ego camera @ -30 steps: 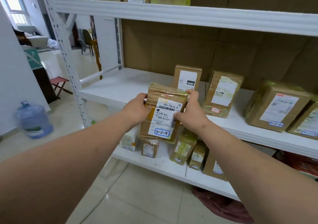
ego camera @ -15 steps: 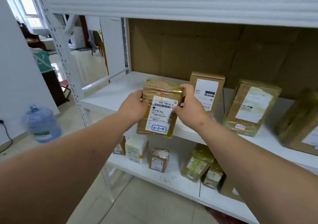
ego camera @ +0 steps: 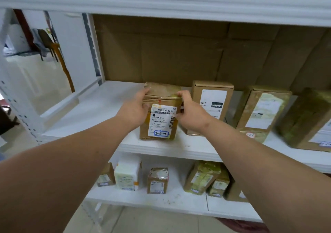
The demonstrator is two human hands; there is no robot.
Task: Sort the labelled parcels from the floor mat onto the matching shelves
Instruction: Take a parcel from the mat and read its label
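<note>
A taped brown parcel [ego camera: 161, 123] with a white shipping label and a blue-framed tag reading 3-2-8 stands upright on the white middle shelf [ego camera: 100, 111]. My left hand [ego camera: 134, 109] grips its upper left side, fingers curled over the top edge. My right hand [ego camera: 190, 113] grips the upper right side, thumb on the front by the label. The parcel's base rests on the shelf near the front edge.
To the right on the same shelf stand a plain carton [ego camera: 211, 104], a taped parcel [ego camera: 261, 113] and a green-taped one [ego camera: 308, 120]. Several small parcels [ego camera: 157, 180] line the lower shelf [ego camera: 168, 200]. Cardboard backs the rack; a white beam [ego camera: 161, 0] crosses overhead.
Both hands carried the parcel forward and set it down on the middle shelf, left of the plain carton. The view moved closer to the rack.
</note>
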